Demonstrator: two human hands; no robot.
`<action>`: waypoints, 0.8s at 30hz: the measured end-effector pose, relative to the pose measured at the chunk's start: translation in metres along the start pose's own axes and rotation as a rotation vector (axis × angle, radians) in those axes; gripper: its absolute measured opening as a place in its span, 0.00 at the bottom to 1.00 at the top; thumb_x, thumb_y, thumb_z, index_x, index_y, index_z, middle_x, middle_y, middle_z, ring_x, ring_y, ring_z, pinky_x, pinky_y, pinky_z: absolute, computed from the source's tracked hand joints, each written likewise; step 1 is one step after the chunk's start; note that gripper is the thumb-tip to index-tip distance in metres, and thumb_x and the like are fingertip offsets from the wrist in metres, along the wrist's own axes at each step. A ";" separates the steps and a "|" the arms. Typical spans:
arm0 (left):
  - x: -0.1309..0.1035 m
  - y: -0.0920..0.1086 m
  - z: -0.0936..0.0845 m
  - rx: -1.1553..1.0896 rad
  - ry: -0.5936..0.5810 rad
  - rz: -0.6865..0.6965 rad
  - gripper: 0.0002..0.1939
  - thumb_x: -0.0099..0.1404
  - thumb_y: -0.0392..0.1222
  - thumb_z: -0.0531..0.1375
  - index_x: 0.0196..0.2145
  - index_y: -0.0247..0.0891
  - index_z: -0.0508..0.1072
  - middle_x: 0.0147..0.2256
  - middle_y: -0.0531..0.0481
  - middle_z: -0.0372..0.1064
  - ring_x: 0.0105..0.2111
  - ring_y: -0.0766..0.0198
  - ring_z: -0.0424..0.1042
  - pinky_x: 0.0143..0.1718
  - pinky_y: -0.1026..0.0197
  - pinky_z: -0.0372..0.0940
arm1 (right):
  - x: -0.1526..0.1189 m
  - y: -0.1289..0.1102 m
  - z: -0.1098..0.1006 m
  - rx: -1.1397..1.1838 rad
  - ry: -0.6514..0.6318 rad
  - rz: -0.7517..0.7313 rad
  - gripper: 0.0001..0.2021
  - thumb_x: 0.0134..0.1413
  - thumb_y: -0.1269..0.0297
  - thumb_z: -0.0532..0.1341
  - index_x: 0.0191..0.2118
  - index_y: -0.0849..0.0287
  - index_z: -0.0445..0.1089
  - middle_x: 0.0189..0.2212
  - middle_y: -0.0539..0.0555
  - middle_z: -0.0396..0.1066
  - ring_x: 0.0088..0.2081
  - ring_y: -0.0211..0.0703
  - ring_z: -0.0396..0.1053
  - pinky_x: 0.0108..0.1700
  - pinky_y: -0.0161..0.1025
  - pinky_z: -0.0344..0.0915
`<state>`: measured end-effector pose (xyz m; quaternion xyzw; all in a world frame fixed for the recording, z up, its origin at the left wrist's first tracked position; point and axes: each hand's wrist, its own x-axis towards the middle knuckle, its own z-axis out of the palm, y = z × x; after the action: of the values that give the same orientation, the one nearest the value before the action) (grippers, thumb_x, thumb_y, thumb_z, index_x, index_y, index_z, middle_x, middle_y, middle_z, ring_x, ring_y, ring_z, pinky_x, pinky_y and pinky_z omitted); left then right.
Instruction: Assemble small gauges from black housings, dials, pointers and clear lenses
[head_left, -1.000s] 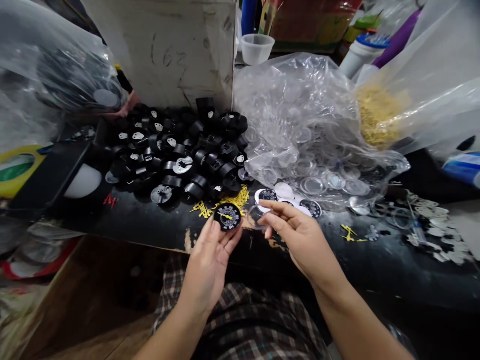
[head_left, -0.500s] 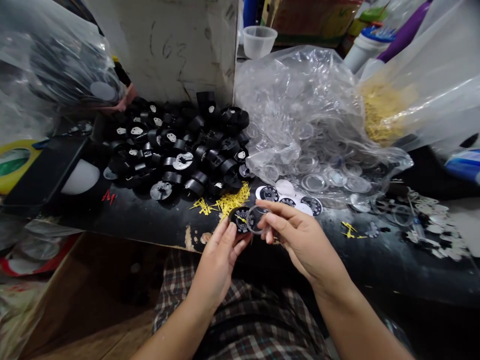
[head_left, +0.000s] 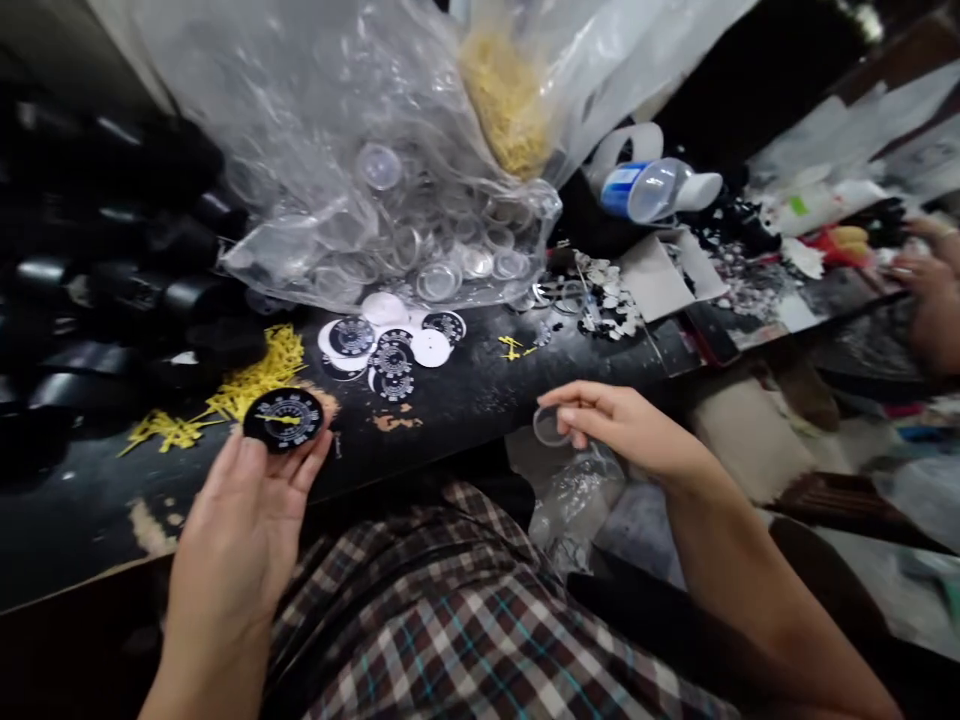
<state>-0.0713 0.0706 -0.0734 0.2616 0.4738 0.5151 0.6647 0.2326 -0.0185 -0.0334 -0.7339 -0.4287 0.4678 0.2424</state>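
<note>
A round black gauge (head_left: 284, 419) with a printed dial and a yellow pointer is held in my left hand (head_left: 251, 500), dial facing up. To the right, over the table's front edge, my right hand (head_left: 611, 420) pinches a clear round cover (head_left: 551, 425). The gauge and the cover are well apart. Beside the gauge lies a pile of yellow pointers (head_left: 262, 375). Several black and white dial discs (head_left: 393, 352) lie on the black table (head_left: 465, 400) between my hands.
A clear plastic bag (head_left: 337, 200) of round covers stands behind the discs, near a bag of yellow pointers (head_left: 506, 100). Dark housings (head_left: 112, 300) fill the left. At right are a bottle (head_left: 656, 190), white metal pieces (head_left: 607, 295), an open box (head_left: 667, 275) and another person's hand (head_left: 930, 270).
The view has turned to the right. My right hand has moved away from the gauge with the clear cover, which was beside the dial before. My left hand still holds the gauge.
</note>
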 end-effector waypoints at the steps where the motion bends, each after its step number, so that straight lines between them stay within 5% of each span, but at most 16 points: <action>1: 0.000 0.000 0.001 0.018 -0.017 0.014 0.12 0.65 0.44 0.58 0.44 0.38 0.74 0.44 0.48 0.76 0.46 0.58 0.74 0.50 0.57 0.68 | -0.007 0.015 -0.007 -0.074 -0.025 0.087 0.14 0.55 0.62 0.58 0.46 0.59 0.71 0.27 0.50 0.70 0.26 0.36 0.66 0.31 0.34 0.64; 6: 0.000 -0.001 0.003 0.093 -0.016 0.050 0.12 0.65 0.45 0.57 0.42 0.38 0.75 0.40 0.50 0.77 0.45 0.59 0.74 0.50 0.58 0.68 | -0.006 0.094 0.004 -0.264 -0.030 0.333 0.13 0.56 0.67 0.53 0.42 0.63 0.71 0.27 0.53 0.72 0.24 0.36 0.67 0.30 0.34 0.64; 10: 0.000 0.001 0.003 0.095 0.027 0.024 0.13 0.64 0.46 0.58 0.43 0.37 0.75 0.43 0.47 0.77 0.47 0.57 0.74 0.55 0.52 0.64 | 0.007 0.114 0.028 -0.318 -0.083 0.380 0.07 0.50 0.73 0.56 0.30 0.65 0.73 0.20 0.55 0.71 0.22 0.39 0.67 0.27 0.34 0.62; 13: 0.000 0.004 0.004 0.079 0.061 -0.022 0.17 0.60 0.48 0.61 0.43 0.35 0.74 0.45 0.43 0.76 0.48 0.53 0.73 0.56 0.47 0.62 | 0.005 0.087 0.029 -0.299 -0.164 0.285 0.07 0.51 0.70 0.58 0.32 0.64 0.74 0.24 0.56 0.74 0.25 0.40 0.70 0.28 0.34 0.63; 17: 0.002 0.005 0.002 0.032 0.123 -0.059 0.24 0.54 0.51 0.65 0.45 0.33 0.74 0.45 0.38 0.76 0.49 0.48 0.72 0.57 0.43 0.61 | 0.008 0.005 0.018 -0.081 -0.306 -0.037 0.15 0.61 0.57 0.53 0.43 0.59 0.73 0.33 0.53 0.75 0.26 0.36 0.70 0.31 0.33 0.66; 21: 0.005 -0.006 -0.006 -0.040 0.145 -0.102 0.28 0.54 0.50 0.65 0.50 0.35 0.71 0.48 0.40 0.74 0.48 0.49 0.72 0.58 0.43 0.58 | 0.057 -0.071 0.019 -0.191 0.054 -0.407 0.15 0.61 0.57 0.51 0.41 0.58 0.72 0.33 0.53 0.74 0.28 0.38 0.70 0.34 0.35 0.67; 24: 0.003 -0.014 -0.016 -0.154 0.177 -0.118 0.28 0.55 0.48 0.66 0.52 0.39 0.68 0.47 0.43 0.74 0.47 0.52 0.73 0.56 0.48 0.62 | 0.107 -0.082 0.032 -0.473 0.315 -0.708 0.16 0.58 0.63 0.50 0.46 0.59 0.71 0.44 0.60 0.73 0.45 0.50 0.70 0.48 0.46 0.65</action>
<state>-0.0790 0.0660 -0.0928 0.1351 0.5041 0.5309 0.6677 0.1920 0.1145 -0.0366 -0.6396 -0.7062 0.1279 0.2753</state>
